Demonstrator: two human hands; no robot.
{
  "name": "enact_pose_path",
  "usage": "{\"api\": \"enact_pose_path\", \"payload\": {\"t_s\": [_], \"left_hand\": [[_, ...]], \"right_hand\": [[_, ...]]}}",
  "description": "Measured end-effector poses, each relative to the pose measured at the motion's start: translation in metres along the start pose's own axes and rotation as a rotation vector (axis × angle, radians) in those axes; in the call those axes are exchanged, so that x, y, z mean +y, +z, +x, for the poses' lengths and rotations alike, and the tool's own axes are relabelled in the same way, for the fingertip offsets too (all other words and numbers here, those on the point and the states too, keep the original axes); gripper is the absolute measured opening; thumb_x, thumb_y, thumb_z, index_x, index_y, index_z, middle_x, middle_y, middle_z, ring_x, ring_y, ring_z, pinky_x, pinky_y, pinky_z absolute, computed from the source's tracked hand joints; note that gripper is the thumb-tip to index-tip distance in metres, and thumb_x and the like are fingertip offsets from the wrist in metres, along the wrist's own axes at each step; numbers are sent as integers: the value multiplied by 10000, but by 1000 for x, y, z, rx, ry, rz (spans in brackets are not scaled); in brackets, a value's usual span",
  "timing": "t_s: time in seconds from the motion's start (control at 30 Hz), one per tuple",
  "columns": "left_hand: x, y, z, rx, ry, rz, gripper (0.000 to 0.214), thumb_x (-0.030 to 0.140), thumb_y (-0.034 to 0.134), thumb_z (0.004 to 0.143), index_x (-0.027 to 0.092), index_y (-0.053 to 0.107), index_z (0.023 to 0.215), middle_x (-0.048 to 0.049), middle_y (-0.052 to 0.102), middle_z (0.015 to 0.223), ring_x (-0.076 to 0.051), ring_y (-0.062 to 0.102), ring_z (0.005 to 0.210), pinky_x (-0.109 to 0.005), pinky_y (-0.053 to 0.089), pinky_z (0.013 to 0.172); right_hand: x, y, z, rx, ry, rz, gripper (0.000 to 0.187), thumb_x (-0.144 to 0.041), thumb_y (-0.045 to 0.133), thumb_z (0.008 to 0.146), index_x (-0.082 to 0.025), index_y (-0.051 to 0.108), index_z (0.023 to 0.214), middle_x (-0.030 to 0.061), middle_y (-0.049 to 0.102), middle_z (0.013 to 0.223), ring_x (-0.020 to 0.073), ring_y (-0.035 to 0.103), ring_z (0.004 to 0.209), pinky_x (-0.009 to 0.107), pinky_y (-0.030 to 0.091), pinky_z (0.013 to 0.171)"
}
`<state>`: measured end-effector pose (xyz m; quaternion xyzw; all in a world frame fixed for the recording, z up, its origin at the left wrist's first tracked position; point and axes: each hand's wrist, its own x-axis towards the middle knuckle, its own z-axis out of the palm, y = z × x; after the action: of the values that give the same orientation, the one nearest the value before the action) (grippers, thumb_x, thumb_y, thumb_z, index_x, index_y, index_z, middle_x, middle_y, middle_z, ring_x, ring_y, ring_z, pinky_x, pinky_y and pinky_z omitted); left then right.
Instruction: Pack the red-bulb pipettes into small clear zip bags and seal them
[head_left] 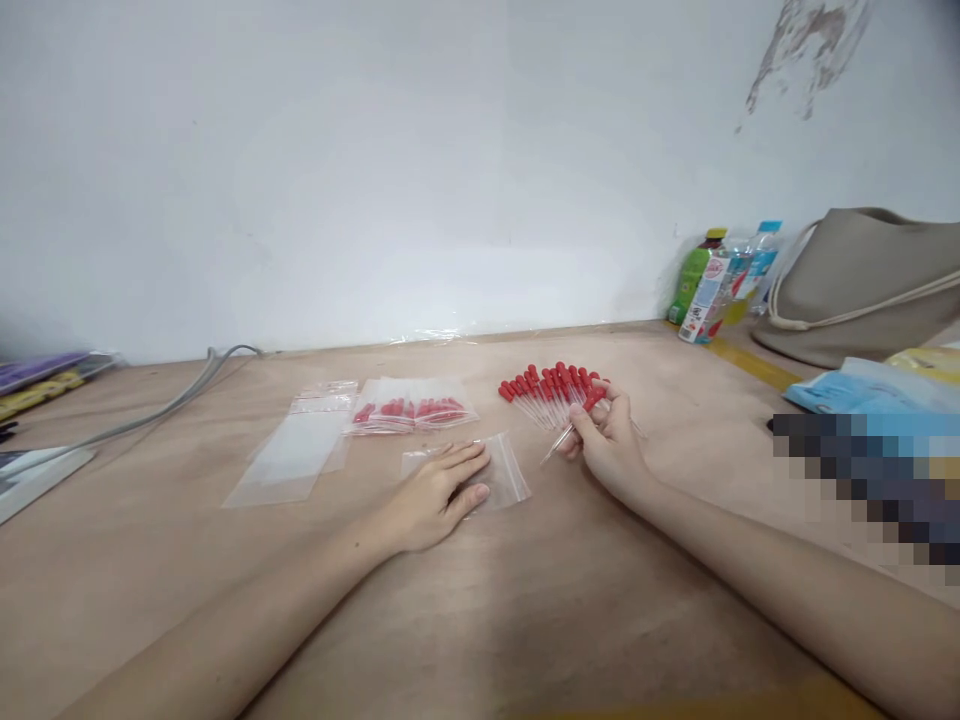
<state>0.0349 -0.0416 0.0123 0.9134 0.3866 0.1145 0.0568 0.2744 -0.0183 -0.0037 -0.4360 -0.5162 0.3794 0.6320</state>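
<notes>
My left hand (442, 492) lies flat on a clear zip bag (507, 472), fingers stretched out and pressing it to the table. In my right hand (611, 445) is a glass dropper (561, 440) with a red rubber bulb, pinched between thumb and fingers, its thin tip pointing down to the left. Just behind that hand, a fan of several red-bulbed droppers (546, 388) rests on the table. Filled zip bags (412, 405) with red bulbs showing through lie beyond my left hand. Left of them is a stack of flat, unfilled zip bags (289, 455).
Bottles (709, 285) and a grey drawstring bag (862, 280) stand against the wall at the back right. Blue packets (862, 390) lie in front of them, beside a blurred dark patch. A grey cable (172, 395) crosses the left side, near purple and yellow packages (49, 380).
</notes>
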Motion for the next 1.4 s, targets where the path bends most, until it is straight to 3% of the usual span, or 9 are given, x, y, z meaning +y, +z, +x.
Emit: {"api": "enact_pose_path", "payload": {"t_s": [0.33, 0.6, 0.7, 0.87, 1.0, 1.13, 1.23, 1.4], "left_hand": [[2, -4, 0, 10, -27, -82, 464, 416, 381, 914, 174, 439, 1305, -92, 388, 1385, -226, 343, 1293, -432, 300, 1058], [3, -5, 2, 38, -14, -118, 491, 406, 414, 900, 182, 389, 1335, -82, 415, 1371, -234, 371, 1274, -430, 319, 1047], [4, -5, 4, 36, -8, -127, 499, 407, 410, 901, 183, 374, 1345, -78, 410, 1375, -231, 373, 1273, -419, 329, 1046], [3, -4, 4, 42, 6, -142, 485, 398, 374, 918, 187, 361, 1355, -65, 401, 1383, -219, 366, 1278, -416, 319, 1056], [2, -3, 4, 54, 32, -170, 470, 389, 376, 921, 202, 369, 1352, -58, 415, 1374, -221, 379, 1270, -418, 330, 1049], [1, -1, 5, 73, 48, -183, 469, 390, 385, 918, 202, 378, 1348, -58, 433, 1361, -217, 400, 1257, -397, 352, 1040], [1, -2, 4, 73, 43, -180, 468, 388, 382, 920, 191, 385, 1344, -68, 425, 1366, -209, 397, 1259, -376, 344, 1047], [-6, -8, -1, 86, 43, -161, 478, 410, 432, 894, 191, 423, 1318, -84, 441, 1351, -213, 425, 1232, -373, 357, 1031]], "right_hand": [[2, 9, -6, -34, 44, 114, 472, -452, 542, 770, -241, 247, 1073, -69, 521, 687, 123, 597, 513, 271, 497, 499], [2, 17, -9, -95, 163, 199, 428, -492, 533, 758, -241, 298, 1013, -46, 546, 695, 143, 626, 573, 322, 519, 571], [-1, 14, -9, -214, 212, 186, 366, -478, 582, 727, -214, 402, 907, -23, 567, 707, 131, 616, 604, 311, 506, 604], [-11, -2, -7, -526, 185, -34, 293, -376, 685, 659, -167, 534, 798, -8, 587, 704, 103, 559, 632, 267, 458, 622], [-17, -4, -7, -681, 87, -32, 264, -365, 687, 661, -169, 557, 781, 28, 609, 843, 120, 568, 744, 278, 455, 679], [-20, 6, -9, -796, 164, 35, 261, -373, 653, 698, -184, 523, 822, 5, 599, 801, 107, 566, 702, 274, 460, 656], [-19, 9, -9, -811, 196, 46, 230, -347, 638, 709, -188, 504, 810, -16, 593, 748, 104, 569, 705, 269, 450, 678], [-12, 0, 2, -692, 229, -55, 222, -297, 683, 640, -171, 536, 747, -12, 603, 715, 103, 556, 665, 240, 422, 629]]}}
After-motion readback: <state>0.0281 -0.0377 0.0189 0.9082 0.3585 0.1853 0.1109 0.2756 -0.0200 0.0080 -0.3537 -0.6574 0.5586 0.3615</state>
